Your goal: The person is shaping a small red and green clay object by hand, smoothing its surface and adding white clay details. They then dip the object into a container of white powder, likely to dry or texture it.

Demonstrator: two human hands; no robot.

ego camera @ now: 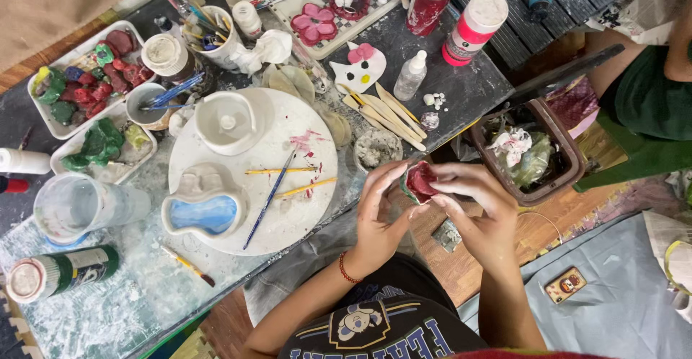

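My left hand [380, 207] and my right hand [476, 200] together hold a small clay piece [419, 181], dark red on its face with a pale green rim, just off the table's front edge. My left fingers cup its left side. My right fingers pinch its right side. A red bead bracelet [347, 269] circles my left wrist. A round white turntable [277, 168] lies to the left, with thin brushes [271, 197] across it.
On the turntable are a white cup [229, 120] and a blue-glazed dish [205, 211]. Trays of red and green clay pieces [86, 78], paint bottles [472, 27], a water jar [76, 207] and wooden tools [386, 117] crowd the table. A brown bin [533, 153] stands right. Another person [649, 92] sits beyond.
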